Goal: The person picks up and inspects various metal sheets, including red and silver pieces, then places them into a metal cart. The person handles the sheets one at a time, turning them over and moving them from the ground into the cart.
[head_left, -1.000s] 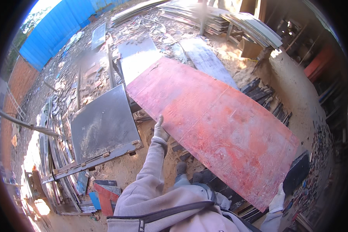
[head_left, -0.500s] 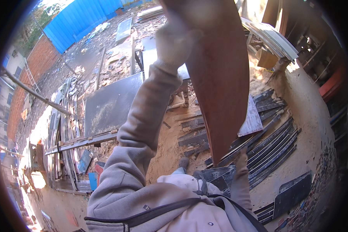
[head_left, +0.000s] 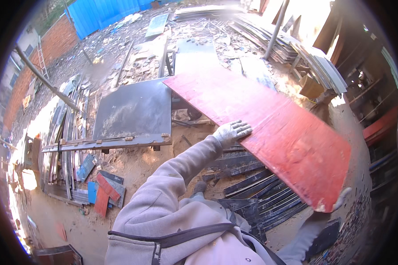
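A long red board (head_left: 292, 137), its surface scuffed, slants in front of me from the upper middle to the lower right. My left hand (head_left: 232, 133), in a whitish glove, lies on the board's near long edge with its fingers stretched flat over the top face. At the near right corner, my right hand (head_left: 342, 198) grips the board's end from the side; most of its palm is hidden under the board. The far left end of the board overlaps the edge of a work surface with a dark panel (head_left: 135, 110).
Dark strips of board (head_left: 269, 198) are stacked on the ground below the red board. Red and blue offcuts (head_left: 105, 192) lie at left. A metal pole (head_left: 277, 28) and stacked sheets (head_left: 316, 62) stand at the far right. Thin slats (head_left: 66, 137) are piled at left.
The board, earlier upright with its brown face toward me and my left hand high on it, has tipped down and shows its red face. My right hand is now at its near right corner.
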The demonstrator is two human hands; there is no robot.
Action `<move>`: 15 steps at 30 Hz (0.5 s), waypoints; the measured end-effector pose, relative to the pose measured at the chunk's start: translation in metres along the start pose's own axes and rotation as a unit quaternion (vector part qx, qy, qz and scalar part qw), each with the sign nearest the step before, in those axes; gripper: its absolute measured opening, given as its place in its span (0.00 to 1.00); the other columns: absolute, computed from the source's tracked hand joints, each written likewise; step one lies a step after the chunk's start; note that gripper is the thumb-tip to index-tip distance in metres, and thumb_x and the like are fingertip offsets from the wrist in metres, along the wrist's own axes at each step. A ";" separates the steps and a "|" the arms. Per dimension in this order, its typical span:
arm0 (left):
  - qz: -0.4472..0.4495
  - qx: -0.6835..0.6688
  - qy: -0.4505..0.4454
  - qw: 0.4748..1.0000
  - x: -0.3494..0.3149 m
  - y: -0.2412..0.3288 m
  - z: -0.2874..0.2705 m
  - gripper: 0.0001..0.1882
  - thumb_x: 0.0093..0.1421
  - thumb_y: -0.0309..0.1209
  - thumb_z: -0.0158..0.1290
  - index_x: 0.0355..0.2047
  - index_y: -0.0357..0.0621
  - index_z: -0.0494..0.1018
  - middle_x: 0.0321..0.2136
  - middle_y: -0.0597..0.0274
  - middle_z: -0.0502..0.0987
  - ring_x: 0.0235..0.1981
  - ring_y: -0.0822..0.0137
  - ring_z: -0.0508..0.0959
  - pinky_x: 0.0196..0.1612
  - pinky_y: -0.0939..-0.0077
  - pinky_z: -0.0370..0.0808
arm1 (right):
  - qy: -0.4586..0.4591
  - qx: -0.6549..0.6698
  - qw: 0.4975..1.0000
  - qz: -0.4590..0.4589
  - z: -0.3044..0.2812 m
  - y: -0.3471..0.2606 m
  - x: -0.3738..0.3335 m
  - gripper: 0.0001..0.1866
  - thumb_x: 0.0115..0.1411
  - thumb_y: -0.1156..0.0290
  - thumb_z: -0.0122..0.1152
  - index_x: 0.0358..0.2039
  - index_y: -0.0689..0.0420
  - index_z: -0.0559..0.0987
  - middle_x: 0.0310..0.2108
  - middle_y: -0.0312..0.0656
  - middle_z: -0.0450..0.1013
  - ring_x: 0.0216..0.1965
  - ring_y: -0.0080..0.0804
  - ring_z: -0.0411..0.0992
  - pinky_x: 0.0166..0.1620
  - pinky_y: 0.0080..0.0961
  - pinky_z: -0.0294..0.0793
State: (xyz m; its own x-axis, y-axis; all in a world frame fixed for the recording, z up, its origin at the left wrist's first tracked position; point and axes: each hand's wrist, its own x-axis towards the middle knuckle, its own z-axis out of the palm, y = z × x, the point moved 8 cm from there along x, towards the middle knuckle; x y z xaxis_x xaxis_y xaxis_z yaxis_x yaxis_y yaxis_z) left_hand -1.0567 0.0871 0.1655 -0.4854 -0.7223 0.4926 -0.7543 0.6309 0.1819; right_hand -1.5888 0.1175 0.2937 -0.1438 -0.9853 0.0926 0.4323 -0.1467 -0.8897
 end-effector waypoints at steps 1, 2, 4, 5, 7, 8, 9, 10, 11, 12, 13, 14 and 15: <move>-0.060 -0.041 -0.098 0.993 -0.014 0.004 0.005 0.47 0.53 0.30 0.63 0.73 0.50 0.58 0.74 0.54 0.60 0.76 0.52 0.57 0.78 0.50 0.52 | 0.049 0.004 0.998 0.030 -0.032 0.032 -0.030 0.38 0.68 0.56 0.63 0.71 0.60 0.62 0.66 0.50 0.67 0.63 0.51 0.67 0.66 0.52 0.68; -0.117 0.004 -0.095 0.989 -0.048 0.003 0.039 0.50 0.51 0.27 0.63 0.75 0.51 0.55 0.74 0.52 0.58 0.76 0.49 0.55 0.78 0.47 0.50 | 0.086 0.008 0.995 0.056 -0.058 0.061 -0.058 0.37 0.67 0.58 0.64 0.71 0.59 0.63 0.65 0.48 0.69 0.61 0.49 0.70 0.65 0.51 0.71; -0.281 0.083 -0.027 0.956 -0.097 -0.008 0.045 0.50 0.52 0.25 0.61 0.76 0.46 0.52 0.73 0.47 0.58 0.76 0.51 0.56 0.77 0.53 0.52 | 0.148 -0.003 0.985 0.088 -0.097 0.097 -0.109 0.35 0.67 0.60 0.65 0.70 0.57 0.65 0.64 0.46 0.71 0.59 0.48 0.73 0.63 0.49 0.75; -0.429 -0.010 0.068 0.901 -0.130 -0.011 0.044 0.48 0.54 0.26 0.61 0.75 0.44 0.53 0.71 0.45 0.61 0.73 0.52 0.60 0.75 0.55 0.56 | 0.175 -0.033 0.977 0.116 -0.107 0.107 -0.127 0.35 0.67 0.60 0.65 0.70 0.57 0.65 0.63 0.46 0.71 0.59 0.48 0.73 0.63 0.49 0.75; -0.664 -0.173 0.263 0.678 -0.190 -0.025 0.053 0.44 0.58 0.27 0.61 0.73 0.38 0.55 0.67 0.42 0.67 0.67 0.52 0.69 0.70 0.58 0.66 | 0.205 -0.076 0.965 0.146 -0.117 0.115 -0.146 0.35 0.66 0.61 0.66 0.70 0.57 0.65 0.63 0.47 0.71 0.59 0.49 0.74 0.62 0.50 0.76; -0.662 -0.359 0.301 0.584 -0.199 -0.057 0.089 0.41 0.58 0.28 0.62 0.70 0.36 0.58 0.64 0.41 0.70 0.63 0.53 0.72 0.65 0.59 0.69 | 0.206 -0.093 0.962 0.156 -0.115 0.121 -0.145 0.35 0.66 0.61 0.66 0.69 0.57 0.66 0.63 0.47 0.72 0.58 0.49 0.74 0.62 0.50 0.77; -0.636 -0.518 0.338 0.460 -0.221 -0.098 0.123 0.38 0.59 0.29 0.63 0.68 0.34 0.60 0.61 0.41 0.72 0.59 0.54 0.75 0.61 0.59 0.73 | 0.186 -0.107 0.961 0.172 -0.105 0.129 -0.136 0.34 0.66 0.61 0.66 0.69 0.57 0.66 0.62 0.47 0.72 0.58 0.49 0.74 0.61 0.50 0.77; -0.639 -0.561 0.341 0.400 -0.220 -0.113 0.142 0.35 0.60 0.30 0.63 0.65 0.32 0.63 0.57 0.42 0.75 0.55 0.54 0.77 0.58 0.59 0.75 | 0.180 -0.130 0.959 0.176 -0.104 0.128 -0.127 0.34 0.66 0.61 0.66 0.69 0.57 0.66 0.62 0.47 0.72 0.58 0.49 0.74 0.61 0.50 0.77; -0.642 -0.594 0.346 0.339 -0.219 -0.127 0.151 0.32 0.61 0.30 0.64 0.62 0.30 0.66 0.54 0.42 0.77 0.50 0.54 0.80 0.54 0.59 0.78 | 0.170 -0.143 0.958 0.180 -0.100 0.130 -0.118 0.34 0.66 0.62 0.66 0.69 0.57 0.66 0.62 0.47 0.72 0.57 0.49 0.75 0.60 0.50 0.78; -0.705 -0.520 0.326 0.355 -0.209 -0.126 0.156 0.28 0.62 0.30 0.64 0.58 0.28 0.69 0.50 0.44 0.80 0.46 0.54 0.81 0.52 0.58 0.79 | 0.168 -0.163 0.955 0.181 -0.101 0.127 -0.114 0.34 0.66 0.62 0.66 0.69 0.56 0.67 0.62 0.47 0.72 0.57 0.49 0.75 0.60 0.50 0.78; -0.759 -0.443 0.303 0.367 -0.196 -0.123 0.156 0.25 0.62 0.30 0.64 0.55 0.26 0.73 0.47 0.45 0.82 0.42 0.55 0.83 0.50 0.58 0.80 | 0.164 -0.182 0.952 0.181 -0.101 0.120 -0.107 0.34 0.65 0.62 0.66 0.68 0.56 0.67 0.62 0.48 0.72 0.57 0.49 0.75 0.59 0.50 0.78; -0.753 -0.442 0.301 0.384 -0.170 -0.125 0.151 0.25 0.62 0.29 0.65 0.55 0.26 0.73 0.46 0.45 0.82 0.42 0.55 0.82 0.49 0.58 0.81 | 0.164 -0.196 0.950 0.181 -0.104 0.113 -0.102 0.33 0.65 0.62 0.66 0.68 0.56 0.67 0.61 0.48 0.73 0.56 0.50 0.75 0.59 0.51 0.79; -0.746 -0.445 0.295 0.398 -0.145 -0.121 0.147 0.25 0.62 0.29 0.65 0.55 0.25 0.72 0.45 0.45 0.82 0.41 0.56 0.82 0.47 0.59 0.81 | 0.165 -0.216 0.946 0.178 -0.106 0.103 -0.094 0.33 0.65 0.63 0.66 0.68 0.56 0.67 0.61 0.48 0.73 0.56 0.50 0.76 0.58 0.51 0.79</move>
State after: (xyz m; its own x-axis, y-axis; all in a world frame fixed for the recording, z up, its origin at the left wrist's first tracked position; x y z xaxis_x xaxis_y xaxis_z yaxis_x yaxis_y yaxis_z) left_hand -0.9602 0.0740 -0.0534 0.5956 -0.4533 -0.6632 0.5748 -0.3363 0.7460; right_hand -1.6249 0.2048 0.1456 -0.3589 -0.8735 -0.3289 0.1118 0.3096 -0.9443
